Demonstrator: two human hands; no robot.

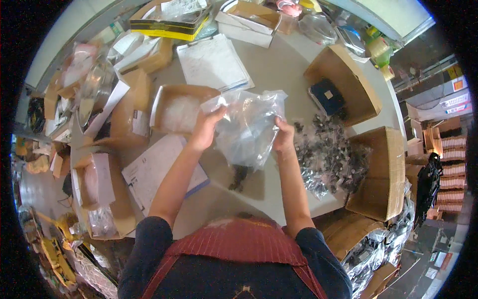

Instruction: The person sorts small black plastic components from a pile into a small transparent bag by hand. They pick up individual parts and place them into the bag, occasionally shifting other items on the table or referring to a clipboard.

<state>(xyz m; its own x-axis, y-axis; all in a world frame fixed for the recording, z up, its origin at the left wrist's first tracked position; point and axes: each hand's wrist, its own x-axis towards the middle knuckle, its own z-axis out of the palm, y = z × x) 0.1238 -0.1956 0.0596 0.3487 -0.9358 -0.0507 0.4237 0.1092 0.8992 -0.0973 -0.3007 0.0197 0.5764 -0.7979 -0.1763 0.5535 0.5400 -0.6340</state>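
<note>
Between my hands a large clear plastic bag [246, 132] is held up over the table. My left hand [208, 128] grips its left edge, and my right hand [284, 134] grips the right edge. Whether anything lies inside the bag I cannot make out. Just below it, a few small black parts [240, 178] rest on the tabletop. To the right of my right hand spreads a heap of small black parts in clear little bags [331, 157]. Left of the bag stands an open cardboard box [155, 107] with clear plastic bags [180, 113] in it.
Cardboard boxes [381, 174] lie on their sides along the right, one beside a dark blue block [326, 97]. Papers [211, 60] lie at the back, and more sheets [159, 169] at the left. Several boxes with plastic bags crowd the left edge; a carton of bagged parts [368, 254] stands lower right.
</note>
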